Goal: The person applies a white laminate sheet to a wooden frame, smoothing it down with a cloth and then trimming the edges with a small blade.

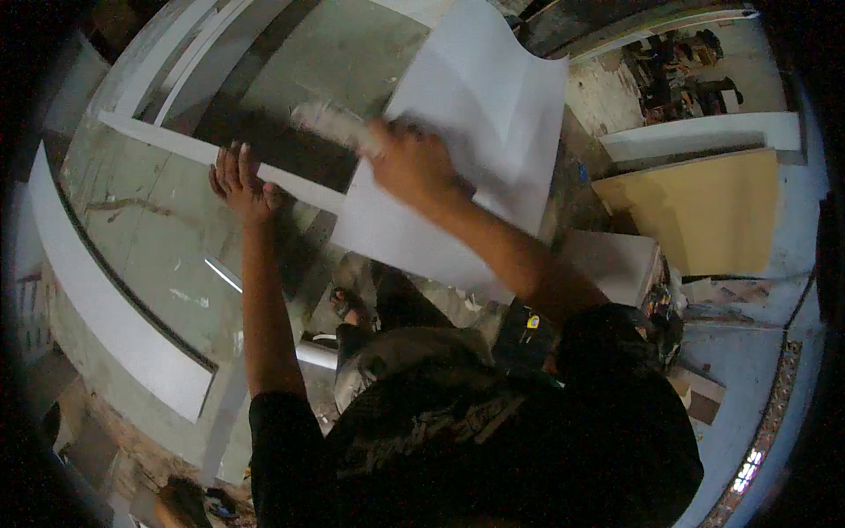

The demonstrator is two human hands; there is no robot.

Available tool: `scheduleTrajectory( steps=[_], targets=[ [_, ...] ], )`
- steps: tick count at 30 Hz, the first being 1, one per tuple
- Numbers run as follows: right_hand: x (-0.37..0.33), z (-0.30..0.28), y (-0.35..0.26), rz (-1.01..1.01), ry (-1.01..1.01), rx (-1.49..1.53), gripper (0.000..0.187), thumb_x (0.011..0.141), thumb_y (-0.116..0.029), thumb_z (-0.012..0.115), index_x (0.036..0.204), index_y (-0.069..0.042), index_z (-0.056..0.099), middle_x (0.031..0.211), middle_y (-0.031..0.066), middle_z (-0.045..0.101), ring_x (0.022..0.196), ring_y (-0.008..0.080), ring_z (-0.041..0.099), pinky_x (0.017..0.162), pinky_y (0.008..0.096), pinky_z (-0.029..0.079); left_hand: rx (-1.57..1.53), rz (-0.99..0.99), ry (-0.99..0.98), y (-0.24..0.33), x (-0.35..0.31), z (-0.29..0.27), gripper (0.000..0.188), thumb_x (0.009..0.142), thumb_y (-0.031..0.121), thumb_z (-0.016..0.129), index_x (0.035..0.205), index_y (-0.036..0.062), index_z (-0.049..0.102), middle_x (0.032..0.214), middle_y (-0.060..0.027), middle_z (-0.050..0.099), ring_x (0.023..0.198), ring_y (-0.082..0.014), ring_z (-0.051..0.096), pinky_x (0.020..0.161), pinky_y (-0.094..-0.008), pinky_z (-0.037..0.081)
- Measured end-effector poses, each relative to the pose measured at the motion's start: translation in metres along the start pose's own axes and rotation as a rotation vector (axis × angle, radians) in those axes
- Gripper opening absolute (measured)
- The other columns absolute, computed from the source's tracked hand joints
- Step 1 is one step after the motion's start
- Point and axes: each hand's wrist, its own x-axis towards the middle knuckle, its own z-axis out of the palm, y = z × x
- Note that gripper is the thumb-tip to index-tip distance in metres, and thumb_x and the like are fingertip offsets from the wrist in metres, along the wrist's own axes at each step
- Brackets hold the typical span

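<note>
A narrow white strip of board point(304, 186) stretches from the far left to the edge of a large white sheet point(440, 211). My left hand point(242, 185) rests on this strip with its fingers stretched out, pressing against its top edge. Higher up and to the right, my right hand point(414, 167) is closed around a pale, elongated object point(330, 125), smeared by motion so that its kind is unclear. That object points left over a dark gap beyond the strip. The white sheet lies under my right hand and forearm, its far right side curling up.
A long white curved-looking panel point(114, 308) lies at the left on the greenish surface point(150, 238). More white strips point(176, 62) stand at the far left. To the right are a tan board point(704, 216), a pale box point(607, 264) and a yellow tape measure point(532, 324).
</note>
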Motion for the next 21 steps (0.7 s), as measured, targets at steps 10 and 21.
scheduleTrajectory(
  steps=[10, 21],
  targets=[
    [0.195, 0.016, 0.203, 0.235, 0.007, -0.177, 0.052, 0.087, -0.04, 0.06, 0.127, -0.008, 0.05, 0.101, 0.0191, 0.069, 0.095, 0.0362, 0.068, 0.079, 0.0484, 0.055, 0.05, 0.03, -0.015, -0.015, -0.02, 0.001, 0.076, 0.097, 0.065, 0.017, 0.137, 0.008, 0.048, 0.135, -0.0147, 0.053, 0.131, -0.0344, 0.044, 0.108, -0.0544, 0.027],
    [0.281, 0.025, 0.297, 0.293, -0.013, -0.207, 0.051, 0.088, -0.045, 0.055, 0.127, -0.012, 0.056, 0.104, 0.0183, 0.069, 0.096, 0.0369, 0.067, 0.079, 0.0506, 0.053, -0.021, -0.082, -0.072, -0.025, -0.041, -0.006, 0.087, 0.09, 0.075, 0.022, 0.138, 0.0076, 0.048, 0.139, -0.0174, 0.05, 0.126, -0.0405, 0.044, 0.104, -0.0574, 0.031]
  ],
)
